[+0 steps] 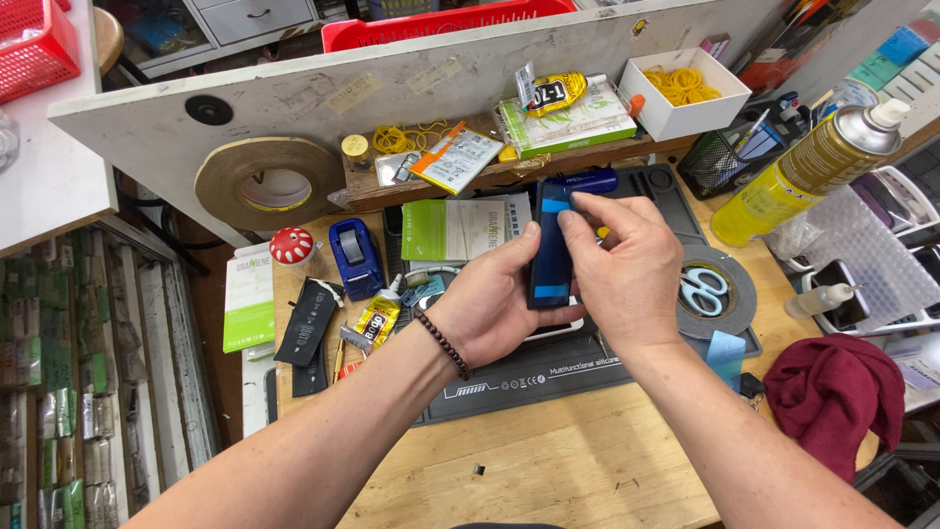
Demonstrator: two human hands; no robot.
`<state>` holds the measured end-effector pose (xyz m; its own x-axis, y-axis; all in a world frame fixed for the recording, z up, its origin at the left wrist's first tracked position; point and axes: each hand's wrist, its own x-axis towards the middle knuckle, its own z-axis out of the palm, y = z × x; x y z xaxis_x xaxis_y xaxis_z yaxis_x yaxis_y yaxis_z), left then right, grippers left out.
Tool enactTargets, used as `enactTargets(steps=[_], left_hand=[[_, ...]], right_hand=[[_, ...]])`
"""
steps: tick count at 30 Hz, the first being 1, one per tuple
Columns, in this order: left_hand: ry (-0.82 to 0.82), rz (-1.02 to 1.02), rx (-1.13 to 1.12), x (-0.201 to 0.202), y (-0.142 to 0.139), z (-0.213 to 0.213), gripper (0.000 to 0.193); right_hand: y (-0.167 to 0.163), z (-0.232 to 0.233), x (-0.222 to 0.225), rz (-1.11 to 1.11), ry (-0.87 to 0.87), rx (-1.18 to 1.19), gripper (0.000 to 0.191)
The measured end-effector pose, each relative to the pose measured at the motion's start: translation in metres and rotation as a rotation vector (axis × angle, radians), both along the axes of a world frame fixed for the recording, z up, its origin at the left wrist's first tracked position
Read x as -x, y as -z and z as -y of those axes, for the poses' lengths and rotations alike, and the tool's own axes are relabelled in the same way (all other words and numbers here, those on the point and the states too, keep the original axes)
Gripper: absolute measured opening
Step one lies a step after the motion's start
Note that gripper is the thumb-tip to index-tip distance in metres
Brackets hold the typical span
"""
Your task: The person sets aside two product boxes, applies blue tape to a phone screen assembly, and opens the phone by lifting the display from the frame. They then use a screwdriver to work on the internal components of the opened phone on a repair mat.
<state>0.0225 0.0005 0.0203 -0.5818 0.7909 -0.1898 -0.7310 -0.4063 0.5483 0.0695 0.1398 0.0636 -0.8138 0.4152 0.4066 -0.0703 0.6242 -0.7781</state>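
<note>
My left hand [490,299] holds a dark smartphone [550,257] upright on its long edge over a grey silicone work mat [548,377]. A beaded bracelet circles that wrist. My right hand [622,264] rests against the phone's right side, its fingertips pinching the top edge where blue film or tape shows. Another blue strip crosses the phone's lower part. A second flat device lies on the mat under my hands, mostly hidden.
On the wooden bench: a blue tape dispenser [354,257], glue tubes [377,318], a tape roll with scissors [710,289], a gold spray can [808,171], a maroon cloth [832,392], a white box of rubber bands [682,90], green-white packets [455,227], a large tape roll [269,181].
</note>
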Motion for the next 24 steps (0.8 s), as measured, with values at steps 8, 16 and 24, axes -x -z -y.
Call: enactTargets(steps=[8,16,24], left_hand=[[-0.047,0.054,-0.054,0.009,0.010,0.001,0.045],[-0.032,0.119,-0.114,0.035,0.021,0.011,0.052],[-0.057,0.234,-0.091,0.031,0.016,0.012,0.057]], right_hand=[[-0.001,0.006,-0.001,-0.183,-0.172,0.009,0.007],[0.006,-0.018,-0.036,0.199,-0.512,0.447,0.005],[0.026,-0.086,-0.028,0.150,-0.257,0.867,0.010]])
